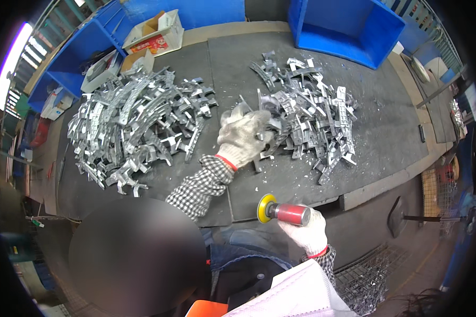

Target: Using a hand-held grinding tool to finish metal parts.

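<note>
My left hand (243, 136), in a grey-white knit glove with a red cuff, reaches over the table to the left edge of the right-hand pile of silvery metal brackets (314, 113). Its fingers are curled round a bracket among the pieces there; the fingertips are partly hidden. Close to the table's front edge, my right hand (308, 232), gloved too, is wrapped round the red body of a small handheld disc sander (291, 214). The sander's round yellow pad (265, 208) points left, apart from the brackets. A larger pile of similar brackets (137, 124) lies at the left.
A blue bin (349, 31) lies on its side at the far right of the dark table mat (391, 137). Cartons (156, 34) and blue shelving (79, 58) stand at the far left. Below the front edge, a wire basket (370, 274) holds more metal pieces.
</note>
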`<state>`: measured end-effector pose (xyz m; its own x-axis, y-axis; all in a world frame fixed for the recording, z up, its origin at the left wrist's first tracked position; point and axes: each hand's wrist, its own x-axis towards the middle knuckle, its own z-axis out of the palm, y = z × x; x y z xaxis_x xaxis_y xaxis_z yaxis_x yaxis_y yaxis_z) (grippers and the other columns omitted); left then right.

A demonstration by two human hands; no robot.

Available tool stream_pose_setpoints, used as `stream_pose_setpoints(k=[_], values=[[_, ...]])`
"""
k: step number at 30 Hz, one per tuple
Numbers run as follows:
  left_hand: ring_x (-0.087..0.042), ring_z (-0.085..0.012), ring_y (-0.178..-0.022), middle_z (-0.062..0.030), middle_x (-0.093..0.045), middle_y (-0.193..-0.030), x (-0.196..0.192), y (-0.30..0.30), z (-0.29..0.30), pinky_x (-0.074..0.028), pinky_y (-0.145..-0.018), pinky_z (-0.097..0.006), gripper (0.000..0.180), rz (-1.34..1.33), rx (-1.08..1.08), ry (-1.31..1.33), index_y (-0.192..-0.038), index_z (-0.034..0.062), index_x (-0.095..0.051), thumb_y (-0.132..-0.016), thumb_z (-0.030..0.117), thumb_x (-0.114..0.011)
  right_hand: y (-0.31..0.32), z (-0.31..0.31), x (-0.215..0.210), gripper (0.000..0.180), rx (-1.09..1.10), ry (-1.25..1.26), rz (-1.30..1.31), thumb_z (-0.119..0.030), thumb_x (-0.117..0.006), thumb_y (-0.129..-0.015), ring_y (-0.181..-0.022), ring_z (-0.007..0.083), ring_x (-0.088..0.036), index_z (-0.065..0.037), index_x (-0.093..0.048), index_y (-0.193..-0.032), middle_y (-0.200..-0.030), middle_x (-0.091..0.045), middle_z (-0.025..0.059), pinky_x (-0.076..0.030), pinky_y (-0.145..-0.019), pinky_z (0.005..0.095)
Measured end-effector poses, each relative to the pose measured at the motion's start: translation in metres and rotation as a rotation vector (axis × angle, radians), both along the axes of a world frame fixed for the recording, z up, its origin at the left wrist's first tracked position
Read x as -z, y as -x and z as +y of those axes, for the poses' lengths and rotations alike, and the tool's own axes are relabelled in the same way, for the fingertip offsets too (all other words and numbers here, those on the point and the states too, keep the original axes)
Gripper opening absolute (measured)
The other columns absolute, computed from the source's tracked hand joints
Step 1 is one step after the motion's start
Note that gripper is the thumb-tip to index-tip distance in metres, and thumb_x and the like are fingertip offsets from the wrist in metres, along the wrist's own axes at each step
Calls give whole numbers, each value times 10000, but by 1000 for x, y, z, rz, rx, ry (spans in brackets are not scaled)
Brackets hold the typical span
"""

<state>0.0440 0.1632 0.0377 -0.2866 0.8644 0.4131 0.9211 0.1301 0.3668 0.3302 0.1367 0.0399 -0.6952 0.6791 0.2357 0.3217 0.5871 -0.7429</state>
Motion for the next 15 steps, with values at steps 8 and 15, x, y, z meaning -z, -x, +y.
stream_pose_setpoints(k=[8, 15], values=[[-634, -276, -957, -49, -642, -974, -21, 13, -109, -528, -821, -431, 392, 323, 135, 250, -1178, 185, -666, -796, 247, -728, -2, -40, -14, 353, 184, 167, -101, -171, -890, -701, -702, 172, -724, 6, -741, -967, -785, -734, 96, -576, -666, 310], [-693, -294, -1093, -133, -707, -1222, 1, 41, -189, -555, -914, -449, 518, -520, -64, 642, -1389, 200, -550, -918, 380, -668, 17, -50, -3, 348, 191, 416, -116, -78, -895, -703, -645, 130, -675, 22, -722, -988, -770, -712, 66, -552, -580, 289]])
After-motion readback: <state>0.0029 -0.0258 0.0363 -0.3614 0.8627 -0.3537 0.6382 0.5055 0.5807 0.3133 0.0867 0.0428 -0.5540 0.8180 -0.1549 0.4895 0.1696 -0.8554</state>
